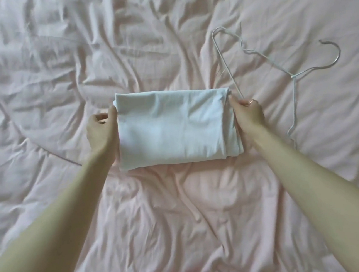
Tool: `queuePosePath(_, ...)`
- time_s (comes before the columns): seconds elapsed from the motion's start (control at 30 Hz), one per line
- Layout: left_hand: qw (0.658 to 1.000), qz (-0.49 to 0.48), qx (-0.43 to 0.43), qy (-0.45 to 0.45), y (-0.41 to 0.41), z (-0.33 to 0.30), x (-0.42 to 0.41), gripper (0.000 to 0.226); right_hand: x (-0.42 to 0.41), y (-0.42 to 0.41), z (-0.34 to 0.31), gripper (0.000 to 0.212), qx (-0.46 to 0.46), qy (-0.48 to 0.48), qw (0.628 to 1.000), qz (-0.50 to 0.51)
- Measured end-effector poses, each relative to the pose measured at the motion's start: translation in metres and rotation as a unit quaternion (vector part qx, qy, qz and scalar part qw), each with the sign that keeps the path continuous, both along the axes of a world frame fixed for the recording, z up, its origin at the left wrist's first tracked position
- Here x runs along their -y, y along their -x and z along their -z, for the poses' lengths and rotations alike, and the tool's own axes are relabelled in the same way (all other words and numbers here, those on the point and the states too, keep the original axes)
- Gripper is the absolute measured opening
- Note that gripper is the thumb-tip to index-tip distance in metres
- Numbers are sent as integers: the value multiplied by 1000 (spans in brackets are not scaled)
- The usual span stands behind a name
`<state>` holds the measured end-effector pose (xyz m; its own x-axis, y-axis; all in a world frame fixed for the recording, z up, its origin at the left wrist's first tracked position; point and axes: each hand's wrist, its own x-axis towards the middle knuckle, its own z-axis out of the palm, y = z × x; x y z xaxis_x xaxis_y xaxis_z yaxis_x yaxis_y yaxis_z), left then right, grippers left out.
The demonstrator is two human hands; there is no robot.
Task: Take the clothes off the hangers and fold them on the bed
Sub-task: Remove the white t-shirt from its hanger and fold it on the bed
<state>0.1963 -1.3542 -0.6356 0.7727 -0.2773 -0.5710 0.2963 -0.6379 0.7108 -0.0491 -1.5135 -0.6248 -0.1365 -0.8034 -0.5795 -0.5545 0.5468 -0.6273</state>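
My left hand (101,132) holds the left side of the folded white cloth (175,123), with my thumb curled on top. My right hand (249,113) grips the right side the same way. The cloth lies flat in the middle of the pink bed (184,215). A thin wire hanger (294,76) lies on the bed just beside my right hand
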Motion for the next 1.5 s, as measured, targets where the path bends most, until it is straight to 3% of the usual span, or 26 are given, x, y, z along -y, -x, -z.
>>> queuePosePath(0.07, 993, 90, 68, -45, 4, 13, -12, 52, -18, 8, 5, 65, -11, -44, 998, -36)
queuePosePath(0.17, 984, 154, 30, -85, 9, 24, -20, 72, -36, 6, 10, 69, 57, -109, 991, -44)
queuePosePath(0.27, 983, 138, 13, -118, 18, 22, -22, 60, -39, 6, 7, 57, 125, -148, 980, -45)
queuePosePath(0.43, 986, 139, 23, -91, 49, 7, -70, 43, -66, 29, -6, 44, 195, -293, 934, -59)
queuePosePath(0.53, 988, 149, 17, -47, 63, 0, -119, 34, -99, 44, -11, 52, 192, -352, 914, -63)
queuePosePath(0.63, 993, 115, 7, -30, 75, -15, -159, 26, -125, 42, -24, 50, 179, -360, 911, -90)
queuePosePath(0.77, 998, -1, -56, 31, 76, -49, -225, 12, -165, 7, -65, 39, 165, -328, 913, -176)
queuePosePath(0.9, 983, -119, -108, 88, 65, -79, -311, 16, -218, -42, -104, 32, 169, -298, 894, -287)
queuePosePath(1.07, 947, -273, -98, 139, 72, -122, -463, 23, -346, -110, -152, 26, 163, -253, 848, -437)
queuePosePath(1.23, 888, -421, -68, 172, 119, -153, -624, 12, -507, -148, -183, 24, 155, -212, 792, -551)
queuePosePath(1.37, 818, -539, -39, 195, 185, -183, -746, 15, -650, -155, -204, 48, 132, -226, 703, -661)
queuePosePath(1.43, 770, -606, -27, 197, 225, -192, -807, 12, -728, -151, -214, 26, 115, -230, 648, -717)
queuePosePath(1.5, 722, -661, -18, 204, 257, -197, -854, 18, -792, -148, -221, 20, 103, -216, 604, -760)
